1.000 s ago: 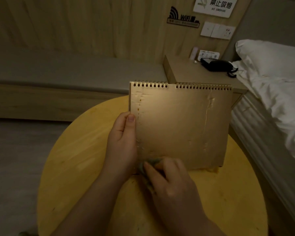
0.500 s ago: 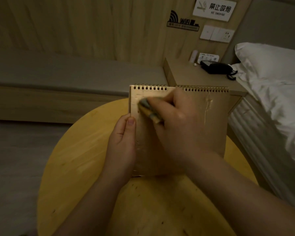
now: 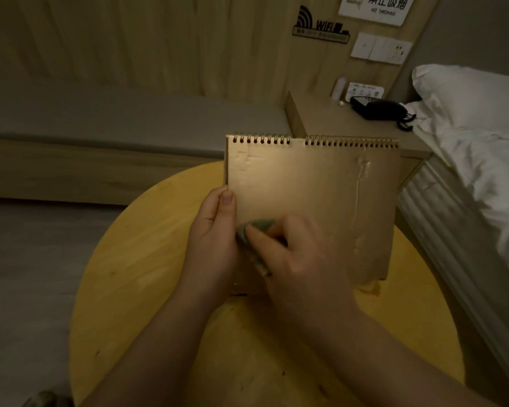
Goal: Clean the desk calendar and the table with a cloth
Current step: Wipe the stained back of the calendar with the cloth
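Head view looks down on a round yellow table (image 3: 147,274) whose left rim curves past grey floor and whose right rim runs close beside the bed (image 3: 467,160). Bare wood shows on the left half of the top and along the near edge, under the forearms. A few dark specks mark the wood near the front.

Standing on the table, the calendar (image 3: 315,195) is held near upright, its plain gold back toward the camera and its spiral binding along the top. Its lower right corner meets the tabletop. A pale streak runs down its right part.

Left hand (image 3: 215,245) grips the calendar's left edge, thumb flat on the gold face and the fingers wrapped behind, out of sight. Right hand (image 3: 294,259) pinches a small grey-green cloth (image 3: 256,230) with curled fingers and presses it against the lower left of the face, just beside the left thumb.

Behind the table a low grey bench (image 3: 115,121) runs along a wood-panelled wall. A nightstand (image 3: 329,121) sits between bench and bed, carrying a black phone (image 3: 379,108), a card and a small pale bottle. On the wall above are a WiFi sign (image 3: 321,26), a no-smoking sign and white switches (image 3: 379,48).
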`<move>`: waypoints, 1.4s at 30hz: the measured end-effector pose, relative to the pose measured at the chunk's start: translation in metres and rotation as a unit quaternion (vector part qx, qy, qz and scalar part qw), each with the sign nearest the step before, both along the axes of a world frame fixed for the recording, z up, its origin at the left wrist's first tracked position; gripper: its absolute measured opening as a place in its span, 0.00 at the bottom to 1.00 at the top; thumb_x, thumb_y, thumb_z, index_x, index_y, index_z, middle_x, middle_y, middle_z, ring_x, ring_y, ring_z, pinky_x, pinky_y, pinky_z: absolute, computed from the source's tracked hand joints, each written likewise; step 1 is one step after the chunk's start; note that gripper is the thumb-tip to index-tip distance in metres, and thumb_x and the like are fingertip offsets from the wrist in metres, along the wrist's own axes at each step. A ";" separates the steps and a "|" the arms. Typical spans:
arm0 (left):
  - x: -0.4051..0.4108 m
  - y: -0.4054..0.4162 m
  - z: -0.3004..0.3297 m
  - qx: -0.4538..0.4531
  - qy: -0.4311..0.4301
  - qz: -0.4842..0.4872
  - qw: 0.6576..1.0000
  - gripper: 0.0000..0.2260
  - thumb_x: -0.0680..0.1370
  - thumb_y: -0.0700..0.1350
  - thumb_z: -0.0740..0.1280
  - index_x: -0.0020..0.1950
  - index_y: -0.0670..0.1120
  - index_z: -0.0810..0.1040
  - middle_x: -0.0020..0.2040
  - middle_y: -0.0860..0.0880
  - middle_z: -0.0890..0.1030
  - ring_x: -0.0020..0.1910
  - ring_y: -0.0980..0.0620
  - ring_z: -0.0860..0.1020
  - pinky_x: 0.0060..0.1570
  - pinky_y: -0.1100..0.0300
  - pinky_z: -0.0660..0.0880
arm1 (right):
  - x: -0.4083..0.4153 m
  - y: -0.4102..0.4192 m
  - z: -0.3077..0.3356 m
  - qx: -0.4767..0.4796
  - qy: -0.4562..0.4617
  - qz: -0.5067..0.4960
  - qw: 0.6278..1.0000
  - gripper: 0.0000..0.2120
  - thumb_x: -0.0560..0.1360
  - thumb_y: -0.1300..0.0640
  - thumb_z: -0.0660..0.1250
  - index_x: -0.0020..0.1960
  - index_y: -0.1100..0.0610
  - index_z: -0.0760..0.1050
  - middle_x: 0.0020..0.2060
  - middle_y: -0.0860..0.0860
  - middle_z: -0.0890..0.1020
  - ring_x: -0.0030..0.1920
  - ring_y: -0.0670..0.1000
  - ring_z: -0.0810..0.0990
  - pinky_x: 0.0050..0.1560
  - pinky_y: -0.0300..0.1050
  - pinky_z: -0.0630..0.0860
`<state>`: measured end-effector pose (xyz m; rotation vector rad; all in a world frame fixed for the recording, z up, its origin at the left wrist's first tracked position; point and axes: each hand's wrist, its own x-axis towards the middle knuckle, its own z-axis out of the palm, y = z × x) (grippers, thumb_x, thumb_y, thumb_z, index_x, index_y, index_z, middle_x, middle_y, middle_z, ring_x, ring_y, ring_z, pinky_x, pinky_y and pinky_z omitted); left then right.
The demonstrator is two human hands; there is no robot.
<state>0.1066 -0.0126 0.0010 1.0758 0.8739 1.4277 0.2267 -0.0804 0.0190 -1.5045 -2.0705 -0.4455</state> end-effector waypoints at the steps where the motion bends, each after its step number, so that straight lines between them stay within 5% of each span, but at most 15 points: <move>1: 0.000 0.001 0.000 -0.001 0.003 0.004 1.000 0.14 0.86 0.52 0.59 0.51 0.58 0.85 0.50 0.53 0.88 0.48 0.56 0.85 0.45 0.61 0.81 | -0.001 -0.009 -0.012 -0.013 -0.009 0.005 1.000 0.13 0.79 0.58 0.73 0.63 0.58 0.82 0.42 0.56 0.75 0.42 0.58 0.73 0.31 0.49 0.67; 6: 0.004 0.002 -0.003 -0.001 -0.016 0.012 1.000 0.13 0.83 0.53 0.60 0.50 0.57 0.85 0.51 0.50 0.87 0.50 0.53 0.82 0.54 0.52 0.79 | -0.004 -0.041 -0.046 -0.047 -0.011 0.041 0.998 0.09 0.81 0.56 0.71 0.59 0.58 0.82 0.41 0.54 0.77 0.41 0.57 0.76 0.28 0.52 0.71; 11: 0.002 0.003 0.001 0.010 -0.009 0.000 1.000 0.14 0.84 0.51 0.59 0.49 0.58 0.85 0.48 0.52 0.87 0.46 0.55 0.83 0.46 0.59 0.81 | 0.000 -0.020 -0.019 -0.044 0.034 0.027 0.998 0.10 0.81 0.54 0.70 0.60 0.56 0.83 0.41 0.54 0.74 0.42 0.56 0.72 0.29 0.54 0.72; 16: -0.001 0.004 -0.002 0.004 -0.024 -0.020 0.999 0.12 0.84 0.51 0.60 0.54 0.52 0.84 0.55 0.43 0.87 0.53 0.44 0.84 0.52 0.51 0.82 | -0.001 0.021 0.028 0.025 0.053 0.015 0.998 0.12 0.78 0.58 0.74 0.60 0.60 0.84 0.43 0.59 0.76 0.44 0.60 0.75 0.33 0.51 0.74; 24: -0.003 0.005 -0.006 0.014 0.019 -0.004 1.000 0.13 0.84 0.57 0.59 0.53 0.58 0.84 0.51 0.50 0.87 0.49 0.51 0.83 0.47 0.52 0.80 | -0.004 0.063 0.072 0.075 0.049 -0.019 0.996 0.12 0.81 0.57 0.68 0.61 0.59 0.84 0.47 0.60 0.78 0.47 0.61 0.76 0.37 0.53 0.72; 27: -0.002 0.003 -0.005 0.017 0.009 -0.006 1.000 0.13 0.85 0.54 0.59 0.54 0.57 0.84 0.51 0.50 0.87 0.48 0.54 0.84 0.43 0.61 0.80 | -0.004 0.050 0.056 0.075 0.051 -0.016 0.996 0.13 0.80 0.58 0.70 0.63 0.58 0.84 0.47 0.60 0.78 0.48 0.60 0.76 0.38 0.48 0.70; 37: -0.002 0.008 -0.011 0.017 0.009 0.006 1.000 0.12 0.81 0.60 0.62 0.51 0.59 0.84 0.51 0.51 0.87 0.51 0.50 0.83 0.53 0.47 0.79 | 0.002 -0.022 -0.043 0.033 0.042 -0.014 0.998 0.13 0.80 0.59 0.71 0.64 0.58 0.82 0.42 0.55 0.77 0.42 0.58 0.73 0.34 0.52 0.70; 42: -0.001 0.007 -0.011 0.019 0.025 0.012 0.999 0.12 0.81 0.60 0.62 0.52 0.60 0.85 0.50 0.53 0.87 0.48 0.56 0.83 0.48 0.55 0.78 | 0.000 -0.034 -0.061 0.056 0.057 0.017 0.997 0.11 0.82 0.60 0.71 0.63 0.59 0.82 0.42 0.55 0.77 0.42 0.57 0.74 0.33 0.53 0.72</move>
